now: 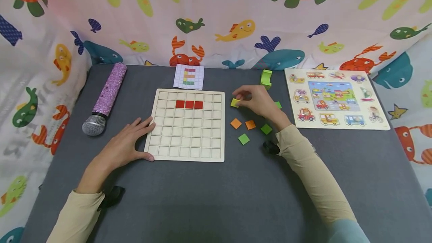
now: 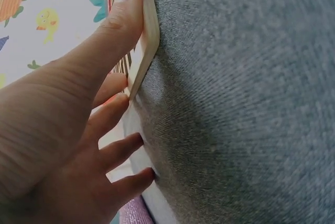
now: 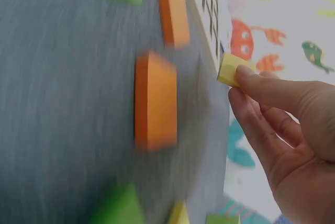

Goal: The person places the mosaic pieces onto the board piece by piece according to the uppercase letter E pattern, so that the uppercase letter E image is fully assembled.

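Your right hand (image 1: 260, 102) has a small yellow block (image 1: 234, 103) pinched at the fingertips, the thumb pressed against one face of it. In the head view that block sits just off the right edge of the square grid board (image 1: 185, 141), near its upper half; whether it touches the worktop (image 1: 202, 201) you cannot tell from here. Your left hand (image 1: 126, 143) is spread, its fingers apart and unbent, steadying the board from the left: the thumb lies at the near left corner and the forefinger reaches the left edge higher up. On the board, three red squares (image 1: 189, 104) sit side by side in the middle of the second row from the far edge. Right by that far edge you have a pattern card (image 1: 188, 77) with coloured bars on a printed grid. Below your right hand lie two orange blocks (image 1: 236, 123), with one green block (image 1: 243, 139) nearer you and another to their right; more green pieces (image 1: 266, 78) are grouped beyond the hand. A picture board of vehicles (image 1: 337, 102) lies farther right, and a glittery purple microphone (image 1: 107, 96) lies aslant on your left. A curtain printed with sea animals (image 1: 209, 6) hangs behind the worktop.
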`<move>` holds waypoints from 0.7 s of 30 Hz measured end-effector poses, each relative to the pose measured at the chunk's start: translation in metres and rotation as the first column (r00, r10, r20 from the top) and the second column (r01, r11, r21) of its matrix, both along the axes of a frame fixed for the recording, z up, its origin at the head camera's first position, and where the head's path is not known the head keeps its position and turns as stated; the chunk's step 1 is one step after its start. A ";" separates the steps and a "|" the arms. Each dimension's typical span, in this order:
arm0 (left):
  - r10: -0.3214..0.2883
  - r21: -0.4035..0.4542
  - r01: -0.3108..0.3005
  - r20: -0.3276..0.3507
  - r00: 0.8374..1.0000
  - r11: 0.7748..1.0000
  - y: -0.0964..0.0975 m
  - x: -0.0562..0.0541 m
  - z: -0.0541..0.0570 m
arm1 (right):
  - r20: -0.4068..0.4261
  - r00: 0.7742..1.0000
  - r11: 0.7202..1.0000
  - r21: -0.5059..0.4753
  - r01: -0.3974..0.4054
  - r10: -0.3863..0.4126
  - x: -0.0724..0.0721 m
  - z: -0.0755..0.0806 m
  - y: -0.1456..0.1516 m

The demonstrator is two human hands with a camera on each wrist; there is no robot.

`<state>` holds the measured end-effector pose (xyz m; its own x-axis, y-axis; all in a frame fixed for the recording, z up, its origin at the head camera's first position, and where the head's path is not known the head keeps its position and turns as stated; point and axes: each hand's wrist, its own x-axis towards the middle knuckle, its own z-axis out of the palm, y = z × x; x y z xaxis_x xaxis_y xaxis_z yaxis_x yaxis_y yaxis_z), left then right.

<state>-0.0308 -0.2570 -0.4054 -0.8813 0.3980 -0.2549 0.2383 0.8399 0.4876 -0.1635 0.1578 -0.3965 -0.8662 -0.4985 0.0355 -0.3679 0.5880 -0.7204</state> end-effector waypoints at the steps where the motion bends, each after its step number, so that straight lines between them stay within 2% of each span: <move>1: 0.002 -0.001 -0.002 0.000 1.000 1.000 -0.001 0.000 0.000 | 0.004 1.000 1.000 -0.012 -0.008 0.008 0.001 0.000 -0.007; 14: -0.006 0.012 0.006 -0.004 1.000 1.000 0.001 -0.001 0.002 | 0.026 0.990 0.984 -0.120 -0.133 0.137 0.006 -0.010 -0.084; 21: -0.001 0.016 0.001 -0.002 1.000 1.000 0.001 -0.001 0.002 | 0.075 0.986 0.982 -0.131 -0.135 0.146 0.006 -0.014 -0.124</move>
